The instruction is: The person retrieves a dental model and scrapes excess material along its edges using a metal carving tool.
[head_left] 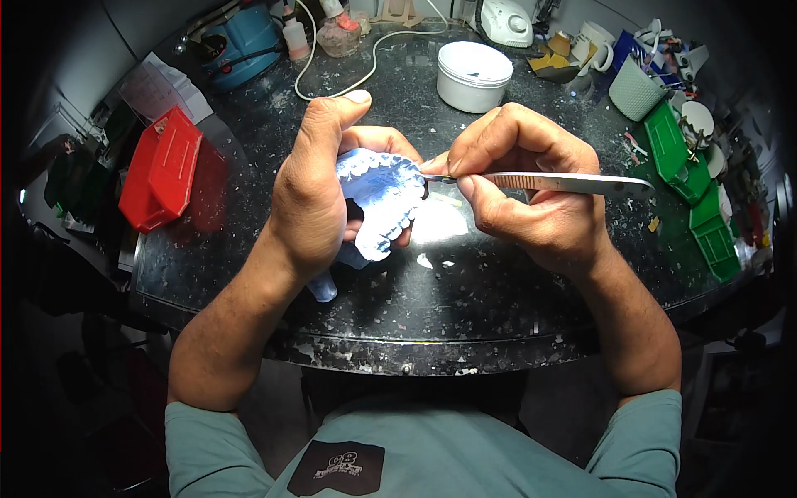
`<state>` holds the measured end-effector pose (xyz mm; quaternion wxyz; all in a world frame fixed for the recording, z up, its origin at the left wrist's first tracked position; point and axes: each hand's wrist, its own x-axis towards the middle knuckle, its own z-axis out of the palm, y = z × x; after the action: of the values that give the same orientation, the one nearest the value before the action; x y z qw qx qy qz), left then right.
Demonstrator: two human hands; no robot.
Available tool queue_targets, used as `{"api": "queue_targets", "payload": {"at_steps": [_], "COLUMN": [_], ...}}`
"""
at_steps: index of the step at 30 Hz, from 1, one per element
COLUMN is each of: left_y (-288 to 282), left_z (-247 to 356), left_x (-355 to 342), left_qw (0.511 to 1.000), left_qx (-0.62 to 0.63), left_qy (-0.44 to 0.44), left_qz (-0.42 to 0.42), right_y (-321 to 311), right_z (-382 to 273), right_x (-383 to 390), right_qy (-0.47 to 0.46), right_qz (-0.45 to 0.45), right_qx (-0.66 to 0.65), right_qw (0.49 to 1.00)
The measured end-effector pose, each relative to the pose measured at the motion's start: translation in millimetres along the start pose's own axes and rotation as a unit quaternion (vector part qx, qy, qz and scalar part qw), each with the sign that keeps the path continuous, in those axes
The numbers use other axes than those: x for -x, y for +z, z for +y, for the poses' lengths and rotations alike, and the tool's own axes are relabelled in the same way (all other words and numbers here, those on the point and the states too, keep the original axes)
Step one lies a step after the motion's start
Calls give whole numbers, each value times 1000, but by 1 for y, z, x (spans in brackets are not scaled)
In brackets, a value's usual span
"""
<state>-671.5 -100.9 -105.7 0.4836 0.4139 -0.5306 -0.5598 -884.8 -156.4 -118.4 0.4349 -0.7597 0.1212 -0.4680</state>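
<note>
1. A dental cast [386,191] is held above the surface [498,311] in the curled fingers [383,139] of the left hand [309,187].
2. A scalpel [581,183] is pinched by the right hand's [544,178] fingers, tip at the cast's edge.

A hand could pass over the near tabletop [452,311], nearer than the dental model [383,197]; a red bin [163,174] obstructs the left, green bins [714,232] the right, a white tub [473,80] the far middle.

Over the desk [498,290], bare forearms [237,340] angle inward; the left hand [311,187] cups, thumb [328,116] raised; the right hand [558,226] pinches, some fingers apparently curled out of sight.
</note>
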Motion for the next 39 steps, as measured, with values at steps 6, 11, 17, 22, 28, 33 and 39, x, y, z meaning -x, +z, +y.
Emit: {"api": "queue_targets", "payload": {"at_steps": [6, 11, 17, 22, 28, 33, 39], "left_y": [6, 6, 4, 3, 3, 1, 2], "left_z": [-2, 1, 1, 1, 1, -1, 0], "left_x": [-1, -2, -1, -2, 0, -1, 0], "left_qw": [998, 999, 999, 999, 998, 996, 997], "left_qx": [14, -6, 31, 35, -29, -58, -43], "left_qy": [2, -24, -5, 7, 34, 56, 55], "left_qz": [54, 38, 23, 19, 41, 29, 30], "right_y": [1, -2, 0, -3, -4, -4, -3], "right_z": [-1, -5, -3, 2, 2, -2, -4], "right_x": [-1, -3, -3, -2, -3, -4, -4], "right_qy": [91, 110, 56, 32, 27, 31, 33], "right_qz": [0, -20, 1, -22, -42, -54, -56], "right_qx": [-84, -60, -121, -122, -109, -56, -47], "right_qw": [992, 992, 991, 992, 993, 997, 997]}}
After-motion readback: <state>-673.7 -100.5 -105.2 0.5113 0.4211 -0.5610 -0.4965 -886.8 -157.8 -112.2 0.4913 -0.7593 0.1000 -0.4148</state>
